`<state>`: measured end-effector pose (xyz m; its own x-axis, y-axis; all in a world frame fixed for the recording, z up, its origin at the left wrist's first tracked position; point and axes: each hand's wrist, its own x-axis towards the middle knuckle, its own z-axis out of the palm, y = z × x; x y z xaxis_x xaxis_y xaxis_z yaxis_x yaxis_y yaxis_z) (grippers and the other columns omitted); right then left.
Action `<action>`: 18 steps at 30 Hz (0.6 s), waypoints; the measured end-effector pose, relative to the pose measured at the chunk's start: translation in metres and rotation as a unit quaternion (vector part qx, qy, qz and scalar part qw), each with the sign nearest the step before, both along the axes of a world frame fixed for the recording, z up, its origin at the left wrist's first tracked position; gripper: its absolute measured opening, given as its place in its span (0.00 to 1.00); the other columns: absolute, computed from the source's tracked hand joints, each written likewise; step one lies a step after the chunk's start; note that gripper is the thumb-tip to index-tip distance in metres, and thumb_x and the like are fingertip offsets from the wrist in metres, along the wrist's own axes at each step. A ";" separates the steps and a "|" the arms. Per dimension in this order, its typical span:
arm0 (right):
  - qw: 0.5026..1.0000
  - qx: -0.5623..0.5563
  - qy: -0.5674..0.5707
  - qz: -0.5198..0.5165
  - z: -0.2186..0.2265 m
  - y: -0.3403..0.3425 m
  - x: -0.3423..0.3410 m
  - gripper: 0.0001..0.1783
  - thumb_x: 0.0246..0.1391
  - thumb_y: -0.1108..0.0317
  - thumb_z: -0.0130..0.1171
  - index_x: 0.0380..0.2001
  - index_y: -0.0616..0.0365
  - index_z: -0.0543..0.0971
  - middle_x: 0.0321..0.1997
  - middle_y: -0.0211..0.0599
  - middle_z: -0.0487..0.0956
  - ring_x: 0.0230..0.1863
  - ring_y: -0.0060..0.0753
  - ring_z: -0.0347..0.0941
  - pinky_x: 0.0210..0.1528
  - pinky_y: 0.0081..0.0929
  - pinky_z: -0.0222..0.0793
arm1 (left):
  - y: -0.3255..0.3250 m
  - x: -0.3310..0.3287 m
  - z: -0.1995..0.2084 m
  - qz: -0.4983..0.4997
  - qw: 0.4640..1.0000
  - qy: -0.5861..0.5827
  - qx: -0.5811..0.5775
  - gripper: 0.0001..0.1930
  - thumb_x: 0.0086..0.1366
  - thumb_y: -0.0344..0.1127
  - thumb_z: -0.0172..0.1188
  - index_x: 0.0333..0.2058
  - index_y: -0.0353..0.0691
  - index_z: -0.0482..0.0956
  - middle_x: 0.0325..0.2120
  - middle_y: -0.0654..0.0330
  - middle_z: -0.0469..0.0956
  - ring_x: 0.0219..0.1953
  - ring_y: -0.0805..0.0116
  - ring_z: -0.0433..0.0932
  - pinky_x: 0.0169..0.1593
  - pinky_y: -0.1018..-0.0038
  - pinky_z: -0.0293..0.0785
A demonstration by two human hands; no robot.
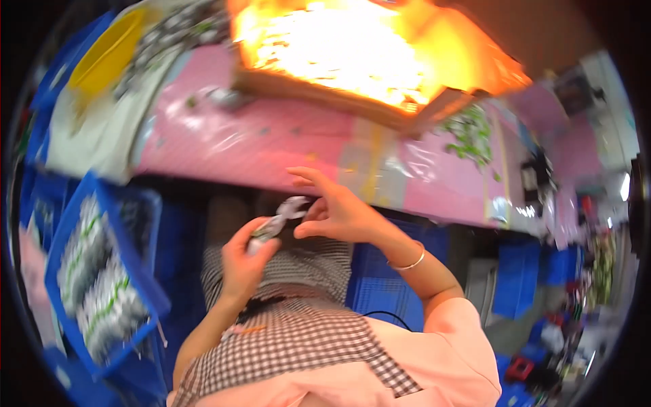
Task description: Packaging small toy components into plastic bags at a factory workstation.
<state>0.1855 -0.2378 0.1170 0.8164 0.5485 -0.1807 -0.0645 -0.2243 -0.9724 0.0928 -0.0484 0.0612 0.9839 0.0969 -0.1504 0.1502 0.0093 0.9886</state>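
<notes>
My left hand (245, 261) is closed around a small, glossy white piece (290, 209) with a touch of green near the fingers. The piece tilts up toward the pink table, and its kind is too blurred to tell. Close to its upper end, my right hand (339, 211) is open, with fingers apart and curved and nothing visible in them. Both hands are over my lap, in front of the table edge. A checked apron (291, 332) covers my front.
Ahead stands a pink-covered table (251, 146) bearing a cardboard box (319, 95) with a washed-out orange-white glow. Green pieces (471, 136) lie to its right. A yellow container (108, 54) is at far left. Below it, a blue crate (68, 285) holds bundled white-and-green pieces.
</notes>
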 end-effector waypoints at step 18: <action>0.857 -0.186 -0.429 -0.216 0.016 -0.163 0.027 0.14 0.56 0.63 0.56 0.27 0.64 0.81 0.21 0.39 0.79 0.23 0.28 0.74 0.28 0.26 0.73 | 0.019 -0.014 -0.024 0.044 0.942 0.135 -0.304 0.18 0.56 0.38 0.64 0.46 0.44 0.76 0.25 0.67 0.75 0.20 0.80 0.71 0.26 0.83 0.69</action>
<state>0.2120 -0.4010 0.1329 0.8490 0.1967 0.4904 0.4835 -0.6639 -0.5706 0.0784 -0.0296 0.0372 0.8943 -0.0074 -0.4474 0.3666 0.5855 0.7231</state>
